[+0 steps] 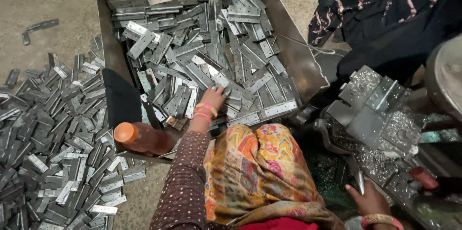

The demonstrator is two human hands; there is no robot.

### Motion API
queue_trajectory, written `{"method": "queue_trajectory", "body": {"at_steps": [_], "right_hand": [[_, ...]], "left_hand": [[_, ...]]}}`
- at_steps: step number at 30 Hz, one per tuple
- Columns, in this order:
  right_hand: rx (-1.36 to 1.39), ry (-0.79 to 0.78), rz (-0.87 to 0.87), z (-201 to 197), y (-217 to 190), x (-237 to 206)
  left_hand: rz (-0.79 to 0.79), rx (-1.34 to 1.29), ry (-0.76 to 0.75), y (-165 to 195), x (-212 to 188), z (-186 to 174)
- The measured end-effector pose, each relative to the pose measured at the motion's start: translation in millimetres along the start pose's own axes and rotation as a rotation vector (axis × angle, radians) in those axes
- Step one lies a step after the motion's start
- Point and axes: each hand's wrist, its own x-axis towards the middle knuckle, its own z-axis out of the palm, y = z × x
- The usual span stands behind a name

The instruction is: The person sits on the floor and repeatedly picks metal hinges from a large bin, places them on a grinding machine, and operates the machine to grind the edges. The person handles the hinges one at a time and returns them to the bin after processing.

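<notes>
My left hand (214, 97), with orange and pink bangles at the wrist, reaches into a large metal bin (301, 61) heaped with grey metal hinges (202, 42). Its fingers curl over one hinge (228, 92) at the near edge of the heap. My right hand (371, 200), also wearing a bangle, is low at the right. It is closed around a metal lever (360, 181) of a machine. My patterned scarf (260, 172) covers my lap between the two arms.
A brown bottle with an orange cap (139, 138) lies on the bin's near left corner. Several loose hinges (53, 134) cover the floor at left. A drilling machine with a vise (380, 109) and metal shavings stands at right. Another person in dark patterned clothing (385, 13) sits at top right.
</notes>
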Motion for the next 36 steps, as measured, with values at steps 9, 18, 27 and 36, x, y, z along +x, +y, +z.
{"method": "queue_trajectory", "body": {"at_steps": [9, 18, 27, 36], "right_hand": [[-0.032, 0.047, -0.136, 11.9, -0.7, 4.4], [0.044, 0.032, -0.145, 8.9, -19.0, -13.6], [0.089, 0.081, -0.155, 5.1, -28.6, -16.8], [0.079, -0.064, -0.079, -15.8, -42.4, -36.0]], "left_hand": [[-0.035, 0.010, 0.104, 53.5, -3.2, -16.6], [0.089, -0.499, 0.638, 234.4, 67.5, -114.7], [0.260, -0.810, 0.160, 385.2, 101.7, -82.9], [0.217, -0.265, 0.106, 389.3, 59.5, -127.0]]}}
